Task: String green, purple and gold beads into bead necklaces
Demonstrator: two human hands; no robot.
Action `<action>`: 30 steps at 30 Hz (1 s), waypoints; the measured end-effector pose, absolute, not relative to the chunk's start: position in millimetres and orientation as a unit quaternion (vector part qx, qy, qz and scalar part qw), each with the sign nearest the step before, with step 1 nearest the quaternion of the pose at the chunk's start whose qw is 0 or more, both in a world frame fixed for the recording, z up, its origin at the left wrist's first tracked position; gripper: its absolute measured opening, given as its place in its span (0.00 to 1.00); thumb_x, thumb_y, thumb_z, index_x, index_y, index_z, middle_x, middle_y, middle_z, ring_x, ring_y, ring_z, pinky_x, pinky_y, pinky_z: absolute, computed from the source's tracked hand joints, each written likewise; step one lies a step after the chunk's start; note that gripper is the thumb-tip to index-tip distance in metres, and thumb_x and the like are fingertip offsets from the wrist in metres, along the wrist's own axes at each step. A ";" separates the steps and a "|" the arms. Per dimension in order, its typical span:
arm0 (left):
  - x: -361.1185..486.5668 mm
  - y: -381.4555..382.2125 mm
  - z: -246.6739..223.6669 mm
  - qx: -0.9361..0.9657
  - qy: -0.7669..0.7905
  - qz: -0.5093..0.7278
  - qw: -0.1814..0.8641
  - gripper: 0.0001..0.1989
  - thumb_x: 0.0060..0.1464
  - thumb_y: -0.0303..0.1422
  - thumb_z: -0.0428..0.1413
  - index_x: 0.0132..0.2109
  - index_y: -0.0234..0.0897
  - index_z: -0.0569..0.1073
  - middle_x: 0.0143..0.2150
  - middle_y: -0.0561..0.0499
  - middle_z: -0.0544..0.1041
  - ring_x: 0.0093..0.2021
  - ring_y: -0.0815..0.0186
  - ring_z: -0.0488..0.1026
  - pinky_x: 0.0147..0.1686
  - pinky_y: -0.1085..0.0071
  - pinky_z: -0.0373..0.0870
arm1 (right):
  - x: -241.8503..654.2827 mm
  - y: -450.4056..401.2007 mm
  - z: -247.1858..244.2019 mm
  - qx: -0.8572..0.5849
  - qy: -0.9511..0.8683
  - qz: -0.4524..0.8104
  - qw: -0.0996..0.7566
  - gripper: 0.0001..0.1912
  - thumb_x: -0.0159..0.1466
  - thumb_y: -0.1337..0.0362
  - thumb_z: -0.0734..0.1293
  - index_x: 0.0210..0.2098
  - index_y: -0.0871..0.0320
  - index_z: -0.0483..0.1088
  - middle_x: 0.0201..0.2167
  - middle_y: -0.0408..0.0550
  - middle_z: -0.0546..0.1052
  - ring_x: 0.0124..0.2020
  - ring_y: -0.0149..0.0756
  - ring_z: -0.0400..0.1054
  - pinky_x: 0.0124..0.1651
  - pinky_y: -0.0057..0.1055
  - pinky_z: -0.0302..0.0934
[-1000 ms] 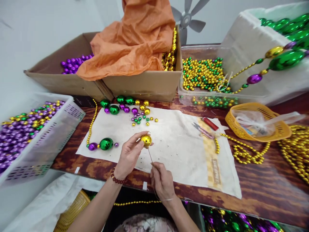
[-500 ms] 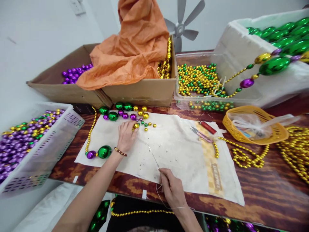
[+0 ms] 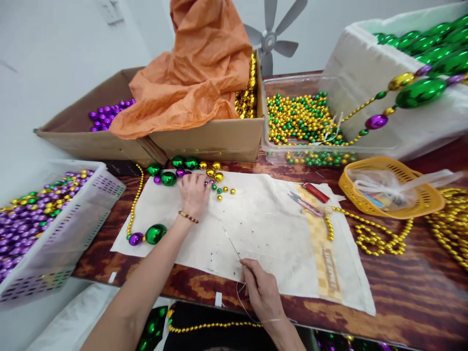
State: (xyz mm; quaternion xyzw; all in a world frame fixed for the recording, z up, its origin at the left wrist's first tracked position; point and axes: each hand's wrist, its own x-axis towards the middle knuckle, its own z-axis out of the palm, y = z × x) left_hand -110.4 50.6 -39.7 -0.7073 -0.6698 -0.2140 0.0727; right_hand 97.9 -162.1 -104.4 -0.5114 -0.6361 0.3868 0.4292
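Note:
My left hand point(image 3: 195, 196) lies palm down over the loose beads at the back of the white cloth point(image 3: 263, 209). Its fingers are spread and reach the purple beads point(image 3: 180, 173); whatever is beneath the palm is hidden. Large green beads point(image 3: 168, 179) are beside its fingertips, with gold beads point(image 3: 210, 172) just behind and small green and gold beads point(image 3: 219, 190) to the right. Near the front edge my right hand point(image 3: 261, 285) pinches a long thin needle point(image 3: 229, 238), pointing away and left. A pale thread point(image 3: 239, 295) loops below that hand.
Scissors point(image 3: 305, 204) and a red stick-like item point(image 3: 315, 193) lie on the cloth's right. A yellow basket point(image 3: 435, 197), clear bin point(image 3: 303, 151), cardboard box point(image 3: 208, 141) and white crate point(image 3: 106, 183) surround it. A beaded strand point(image 3: 137, 200) runs along the left; gold strands point(image 3: 383, 236) lie right.
My left hand has shifted slightly back from the small gold bead group onto the purple beads. The gold bead seen at its fingers is now hidden. My right hand still holds the needle.

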 end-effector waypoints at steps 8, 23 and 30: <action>-69.5 90.1 -37.8 -0.737 -0.661 -0.136 0.049 0.15 0.62 0.43 0.56 0.46 0.35 0.75 0.46 0.34 0.76 0.54 0.41 0.65 0.52 0.47 0.56 | 100.0 -159.5 -94.2 -0.507 -0.653 0.378 0.417 0.11 0.74 0.66 0.56 0.47 0.58 0.69 0.21 0.39 0.71 0.17 0.29 0.67 0.23 0.24 0.60; -84.7 -46.0 -15.0 -0.552 -0.461 -0.581 -0.380 0.15 0.57 0.33 0.64 0.52 0.42 0.79 0.53 0.45 0.78 0.53 0.62 0.76 0.52 0.67 0.75 | 101.0 -153.5 -87.1 -0.469 -0.515 0.502 0.513 0.09 0.73 0.62 0.60 0.49 0.56 0.68 0.31 0.43 0.79 0.20 0.26 0.71 0.29 0.24 0.69; -84.4 -67.8 -11.3 -0.531 -0.463 -0.612 -0.359 0.14 0.57 0.31 0.63 0.51 0.42 0.81 0.52 0.45 0.79 0.53 0.61 0.76 0.51 0.68 0.74 | 87.4 -157.1 -74.9 -0.463 -0.502 0.527 0.507 0.06 0.72 0.62 0.62 0.43 0.56 0.71 0.30 0.43 0.80 0.20 0.28 0.74 0.26 0.23 0.68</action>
